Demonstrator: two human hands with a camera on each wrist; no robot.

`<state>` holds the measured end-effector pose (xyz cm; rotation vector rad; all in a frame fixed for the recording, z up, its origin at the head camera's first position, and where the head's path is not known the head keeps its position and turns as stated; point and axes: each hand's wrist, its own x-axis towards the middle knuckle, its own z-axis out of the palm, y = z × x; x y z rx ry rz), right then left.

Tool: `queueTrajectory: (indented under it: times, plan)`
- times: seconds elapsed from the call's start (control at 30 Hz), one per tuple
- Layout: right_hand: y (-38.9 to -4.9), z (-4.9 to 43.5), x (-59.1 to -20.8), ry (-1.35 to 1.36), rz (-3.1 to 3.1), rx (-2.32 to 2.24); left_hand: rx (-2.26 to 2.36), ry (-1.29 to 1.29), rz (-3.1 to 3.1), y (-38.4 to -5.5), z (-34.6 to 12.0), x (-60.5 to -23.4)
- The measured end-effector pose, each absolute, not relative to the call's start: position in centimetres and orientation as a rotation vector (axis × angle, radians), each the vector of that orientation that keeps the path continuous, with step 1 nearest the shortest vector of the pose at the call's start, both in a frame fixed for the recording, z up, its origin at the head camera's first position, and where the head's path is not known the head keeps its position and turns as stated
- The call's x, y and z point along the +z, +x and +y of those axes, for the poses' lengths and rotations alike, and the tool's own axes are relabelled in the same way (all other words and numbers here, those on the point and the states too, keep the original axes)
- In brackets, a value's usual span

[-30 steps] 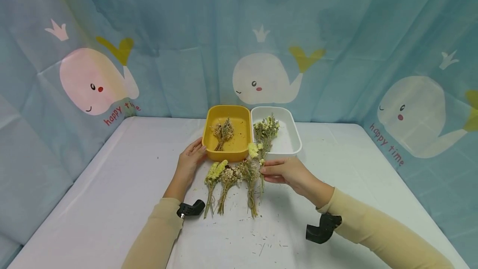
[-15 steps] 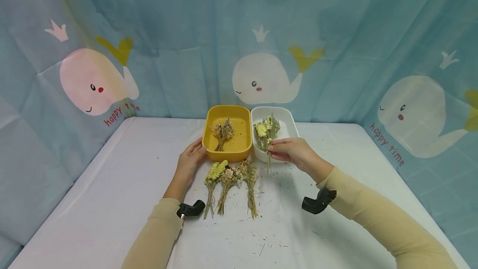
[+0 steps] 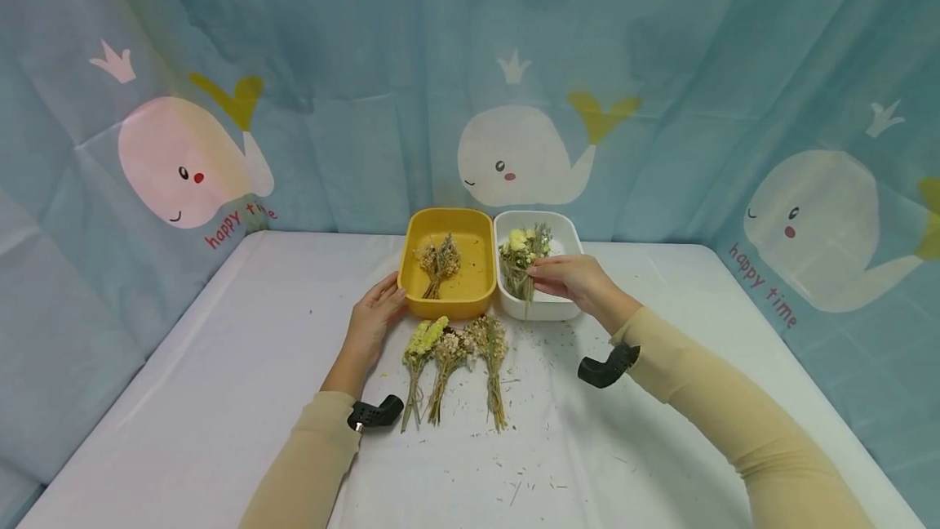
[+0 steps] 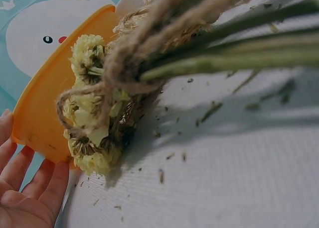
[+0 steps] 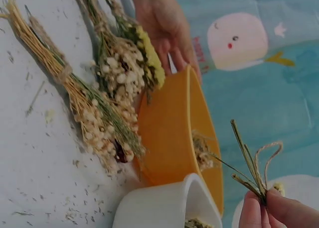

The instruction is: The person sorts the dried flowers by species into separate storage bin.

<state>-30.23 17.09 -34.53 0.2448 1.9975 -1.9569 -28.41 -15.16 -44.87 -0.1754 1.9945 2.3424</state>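
Observation:
My right hand pinches a tied bunch of dried flowers by its stems, thumb against fingers. The bunch's yellow heads are over the white tray, overlapping another dried bunch that lies inside. On the left, my left hand rests its extended fingers against the outer side of the yellow tray. That tray holds a small brownish dried bunch.
In front of the yellow tray lie a yellow-headed bunch, a cream-flowered bunch and a straw-coloured bunch. Stem bits and crumbs are scattered over the white tabletop. A whale-print curtain stands behind.
My right hand has carried the yellow-headed bunch from in front of the trays forward and slightly right, over the white tray, and lowered it. My left hand has stayed at the yellow tray.

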Motion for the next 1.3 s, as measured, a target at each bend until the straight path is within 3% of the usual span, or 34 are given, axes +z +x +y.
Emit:
queueTrajectory:
  times: [0.73,1.3]
  plan:
    - [-35.1,17.3,-36.7,0.372,1.987,-2.038,2.349,-0.154,2.050,-29.1,-15.2,-46.2]
    - [-36.0,17.0,-39.7,0.429,2.051,-2.034,2.368,-0.121,2.042,-29.0,-15.3,-46.6]
